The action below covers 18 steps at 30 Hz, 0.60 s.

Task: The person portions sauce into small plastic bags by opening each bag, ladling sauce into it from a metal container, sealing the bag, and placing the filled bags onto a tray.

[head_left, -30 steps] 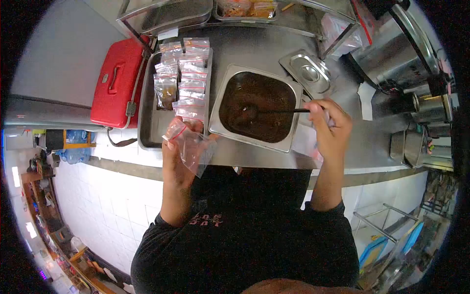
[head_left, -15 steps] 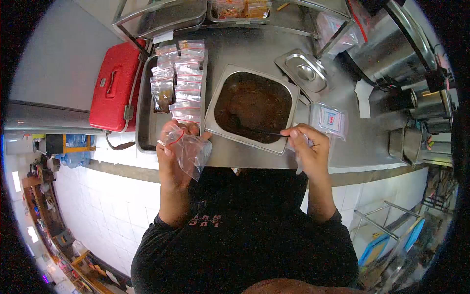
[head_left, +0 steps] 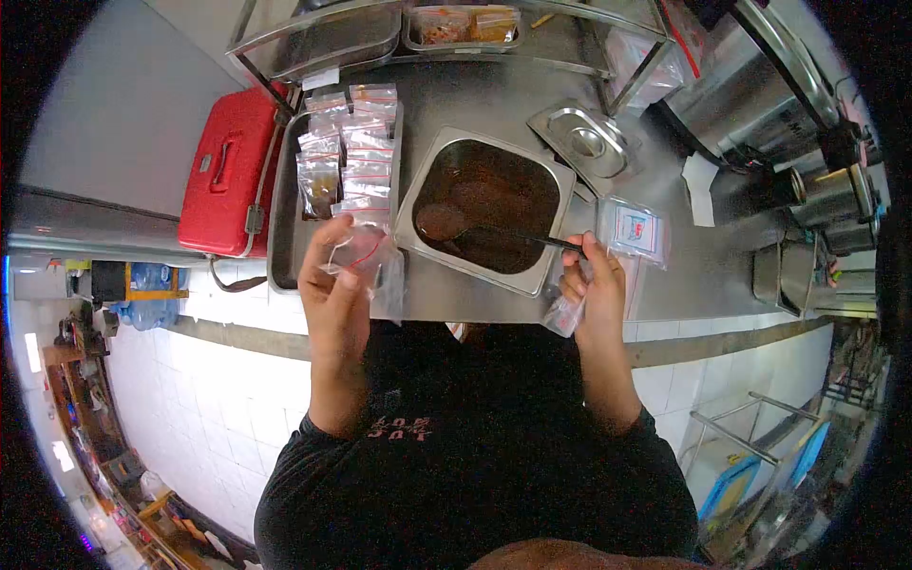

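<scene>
My left hand (head_left: 331,294) pinches a clear zip bag (head_left: 388,283) with a red seal line, its mouth spread toward the pan. In my right hand (head_left: 598,290) is the dark handle of a ladle (head_left: 442,222), whose round bowl sits in the brown sauce (head_left: 503,199). That sauce fills the lower part of a rectangular steel pan (head_left: 562,204) between my hands. A small clear packet (head_left: 564,315) shows just below my right fingers. Left of the pan, a steel tray (head_left: 282,252) bears rows of zip bags (head_left: 366,157), some with brown contents.
A red case (head_left: 228,176) stands left of the tray. Right of the pan lie a steel lid (head_left: 587,142) and a pack of clear bags (head_left: 636,231). Large steel pots (head_left: 750,104) line the right side. A shelf rack (head_left: 437,47) with trays spans the back.
The ladle's bowl has come up into sight at the sauce's left side. My left hand has turned the bag and spread its mouth.
</scene>
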{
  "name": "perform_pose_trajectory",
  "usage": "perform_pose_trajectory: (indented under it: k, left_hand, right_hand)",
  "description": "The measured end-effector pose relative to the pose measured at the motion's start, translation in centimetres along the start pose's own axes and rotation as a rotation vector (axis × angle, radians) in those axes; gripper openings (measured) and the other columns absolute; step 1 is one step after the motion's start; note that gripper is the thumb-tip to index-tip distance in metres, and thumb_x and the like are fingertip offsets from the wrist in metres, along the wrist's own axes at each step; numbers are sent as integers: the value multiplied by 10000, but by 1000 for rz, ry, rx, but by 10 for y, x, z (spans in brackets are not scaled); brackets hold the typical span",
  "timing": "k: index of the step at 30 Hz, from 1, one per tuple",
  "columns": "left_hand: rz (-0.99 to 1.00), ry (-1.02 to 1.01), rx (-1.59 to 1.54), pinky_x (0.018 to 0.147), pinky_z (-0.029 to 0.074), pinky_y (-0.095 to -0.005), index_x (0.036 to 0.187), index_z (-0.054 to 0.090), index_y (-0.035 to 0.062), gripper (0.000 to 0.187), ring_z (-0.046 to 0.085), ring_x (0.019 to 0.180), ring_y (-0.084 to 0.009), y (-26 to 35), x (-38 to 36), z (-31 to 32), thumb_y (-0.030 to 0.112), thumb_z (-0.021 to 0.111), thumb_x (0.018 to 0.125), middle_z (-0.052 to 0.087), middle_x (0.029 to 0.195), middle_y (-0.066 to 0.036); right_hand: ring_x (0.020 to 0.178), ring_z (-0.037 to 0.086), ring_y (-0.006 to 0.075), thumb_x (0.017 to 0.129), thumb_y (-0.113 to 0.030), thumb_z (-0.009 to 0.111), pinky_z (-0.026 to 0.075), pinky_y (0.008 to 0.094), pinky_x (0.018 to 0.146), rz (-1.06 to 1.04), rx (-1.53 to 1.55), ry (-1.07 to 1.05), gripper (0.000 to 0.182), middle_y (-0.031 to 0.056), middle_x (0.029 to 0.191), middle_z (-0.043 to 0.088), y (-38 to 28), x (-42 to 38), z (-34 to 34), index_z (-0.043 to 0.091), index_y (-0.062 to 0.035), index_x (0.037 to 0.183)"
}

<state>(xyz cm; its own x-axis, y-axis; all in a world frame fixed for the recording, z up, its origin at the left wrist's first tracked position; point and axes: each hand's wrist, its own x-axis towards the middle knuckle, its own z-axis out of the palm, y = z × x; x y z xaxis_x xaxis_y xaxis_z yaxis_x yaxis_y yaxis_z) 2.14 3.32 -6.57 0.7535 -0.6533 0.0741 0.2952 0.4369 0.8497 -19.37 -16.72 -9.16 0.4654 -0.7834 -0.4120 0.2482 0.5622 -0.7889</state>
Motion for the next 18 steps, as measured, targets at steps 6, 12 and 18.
perform_pose_trajectory:
  k: [6,12,18]
  left_hand:
    - [257,81,365,997,508,-345,1299,544,-46,587,635,1143,-218,10,16,24,-6,803,774,662,1181,-129]
    - [486,-33,603,1020,512,-358,1159,625,-43,492,656,1136,-242,-12,42,29,-67,853,724,677,1176,-150]
    - [585,-75,845,955,552,-354,1179,627,5,531,706,1049,-205,-26,52,41,58,896,725,736,1073,-125]
  right_hand:
    - [465,372,53,1015,-280,609,289,213,418,-184,90,-25,274,60,753,635,-19,-6,12,667,-12,1016]
    - [464,364,56,1025,-273,586,287,213,416,-313,128,19,259,58,742,613,-31,-14,15,660,-25,1006]
    - [458,353,55,1034,-289,566,278,216,413,-457,95,32,273,63,742,607,-50,-19,19,646,-31,995]
